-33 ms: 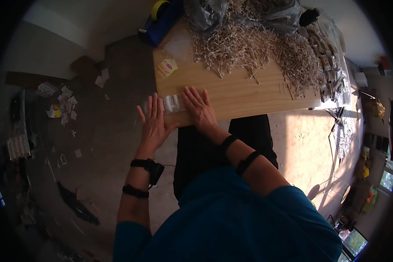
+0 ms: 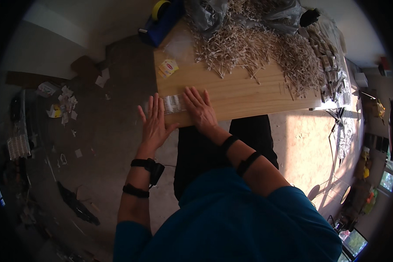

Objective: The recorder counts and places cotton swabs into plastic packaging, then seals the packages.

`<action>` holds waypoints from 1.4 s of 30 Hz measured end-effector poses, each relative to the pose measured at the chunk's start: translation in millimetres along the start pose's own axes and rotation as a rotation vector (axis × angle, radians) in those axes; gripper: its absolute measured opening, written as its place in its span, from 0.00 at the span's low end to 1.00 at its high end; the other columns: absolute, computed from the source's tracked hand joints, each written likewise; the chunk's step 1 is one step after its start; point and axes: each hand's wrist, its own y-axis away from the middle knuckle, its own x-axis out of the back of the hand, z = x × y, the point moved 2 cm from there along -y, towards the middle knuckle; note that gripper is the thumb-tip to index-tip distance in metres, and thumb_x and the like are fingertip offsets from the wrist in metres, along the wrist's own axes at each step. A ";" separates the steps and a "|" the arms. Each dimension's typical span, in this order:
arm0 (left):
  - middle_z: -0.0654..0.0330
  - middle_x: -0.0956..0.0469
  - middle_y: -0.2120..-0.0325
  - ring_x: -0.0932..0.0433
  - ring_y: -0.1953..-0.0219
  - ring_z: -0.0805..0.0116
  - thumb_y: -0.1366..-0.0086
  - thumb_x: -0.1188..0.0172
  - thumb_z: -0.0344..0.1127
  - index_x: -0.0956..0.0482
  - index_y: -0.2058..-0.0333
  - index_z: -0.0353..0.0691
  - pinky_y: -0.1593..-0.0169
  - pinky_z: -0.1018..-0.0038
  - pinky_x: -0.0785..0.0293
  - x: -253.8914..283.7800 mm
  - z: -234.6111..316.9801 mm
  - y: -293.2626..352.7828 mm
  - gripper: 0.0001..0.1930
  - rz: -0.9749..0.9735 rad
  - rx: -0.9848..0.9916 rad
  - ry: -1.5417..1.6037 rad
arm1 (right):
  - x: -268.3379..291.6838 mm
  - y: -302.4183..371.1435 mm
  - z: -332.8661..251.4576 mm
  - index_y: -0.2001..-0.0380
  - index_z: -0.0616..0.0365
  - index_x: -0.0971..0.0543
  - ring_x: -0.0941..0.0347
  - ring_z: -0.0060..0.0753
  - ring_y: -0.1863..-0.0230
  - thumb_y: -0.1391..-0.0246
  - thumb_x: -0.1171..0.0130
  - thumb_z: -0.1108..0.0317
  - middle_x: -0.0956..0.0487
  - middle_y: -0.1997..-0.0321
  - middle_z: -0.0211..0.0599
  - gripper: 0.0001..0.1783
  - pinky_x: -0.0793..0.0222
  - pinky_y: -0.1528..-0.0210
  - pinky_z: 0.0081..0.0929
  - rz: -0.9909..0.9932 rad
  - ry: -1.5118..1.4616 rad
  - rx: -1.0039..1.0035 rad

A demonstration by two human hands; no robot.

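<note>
Between my two hands lies a small clear packet of white cotton swabs [image 2: 173, 104], flat on the wooden table [image 2: 249, 98] near its front left corner. My left hand [image 2: 153, 124] is open at the table's left edge, its fingers stretched out beside the packet's left end. Flat on the wood at the packet's right end rests my right hand [image 2: 201, 110], fingers extended. Neither hand grips anything. Farther back spreads a large heap of loose cotton swabs [image 2: 238, 50]. A yellow and white printed card [image 2: 168, 68] lies behind the packet.
A blue tape dispenser [image 2: 150, 37] with a yellow roll [image 2: 160, 9] stands at the table's back left corner. Grey plastic bags [image 2: 284, 19] lie over the heap. Filled packets [image 2: 329, 65] are stacked at the right end. Paper scraps [image 2: 67, 102] litter the floor at left.
</note>
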 end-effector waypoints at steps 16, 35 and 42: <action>0.44 0.68 0.27 0.65 0.26 0.44 0.35 0.40 0.44 0.69 0.29 0.36 0.26 0.54 0.60 -19.7 -19.2 -6.4 0.50 0.161 -0.231 0.351 | -3.4 -4.7 -0.4 0.32 0.58 0.39 0.57 0.40 0.22 0.43 0.54 0.68 0.46 0.24 0.41 0.33 0.72 0.23 0.51 -0.038 0.049 0.006; 0.44 0.64 0.27 0.65 0.25 0.48 0.37 0.37 0.48 0.60 0.29 0.35 0.28 0.43 0.66 12.9 4.4 -7.7 0.49 -0.019 -0.037 0.016 | -8.7 -18.5 -27.0 0.34 0.61 0.37 0.56 0.45 0.23 0.47 0.43 0.67 0.44 0.25 0.48 0.36 0.65 0.23 0.48 -0.037 -0.114 0.039; 0.49 0.39 0.35 0.36 0.35 0.55 0.26 0.51 0.53 0.42 0.33 0.39 0.34 0.60 0.39 -16.9 -41.5 -4.6 0.31 0.621 0.487 1.056 | 2.1 -26.1 -6.2 0.35 0.59 0.34 0.52 0.47 0.24 0.36 0.53 0.78 0.43 0.26 0.49 0.26 0.53 0.25 0.37 0.355 -0.728 -0.284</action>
